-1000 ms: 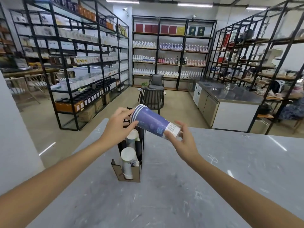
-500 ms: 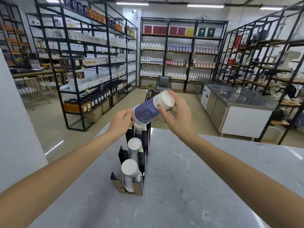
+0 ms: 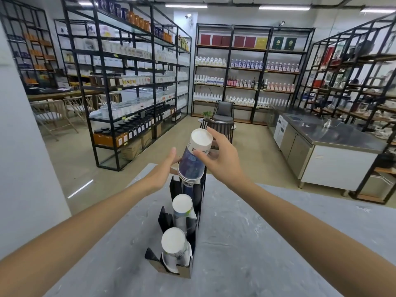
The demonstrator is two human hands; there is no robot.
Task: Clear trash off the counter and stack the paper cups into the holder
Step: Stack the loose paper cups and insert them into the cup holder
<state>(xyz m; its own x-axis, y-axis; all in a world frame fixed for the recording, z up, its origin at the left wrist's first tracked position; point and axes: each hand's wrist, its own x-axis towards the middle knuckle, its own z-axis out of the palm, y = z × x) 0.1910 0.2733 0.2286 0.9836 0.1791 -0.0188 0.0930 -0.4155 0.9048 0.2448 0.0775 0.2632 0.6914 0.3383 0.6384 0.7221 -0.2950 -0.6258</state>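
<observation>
Head view, the only one.

Right hand [image 3: 221, 160] clamped on the cup stack [image 3: 194, 159]: thumb across the near side just below the white base, fingers wrapped round the far side. Left hand [image 3: 164, 171] sits flat against the stack's lower left, fingers extended and touching near the rolled rims; can't tell if it's actually gripping, looks more like steadying.

Stack is several nested paper cups, held upside down and tilted, base pointing up and toward the camera. Base is a plain white disc with a recessed ring. Walls are tapered, dark blue print with a white band and barcode near the base. Three or so rolled rims show at the bottom edge, layered.

Stack's open end is right over the far slot of the holder [image 3: 198, 202], touching or just above the cups already in it; can't tell which.

Holder is black, flat-panel, cardboard-like, long and narrow, running away from the camera with angled dividers. Brown raw edge shows at the near end. It holds two more inverted stacks: middle stack [image 3: 182, 205] and near stack [image 3: 172, 243], both with round white bases up, leaning toward the camera, printed walls partly hidden by the dividers.

Counter [image 3: 257, 243] is grey marble-look, matte, pale veins and smudges. Holder sits near its left edge.

Background: black metal-frame shelves [image 3: 132, 82] with bottles and jars, stainless steel bench [image 3: 334, 133] at right.
</observation>
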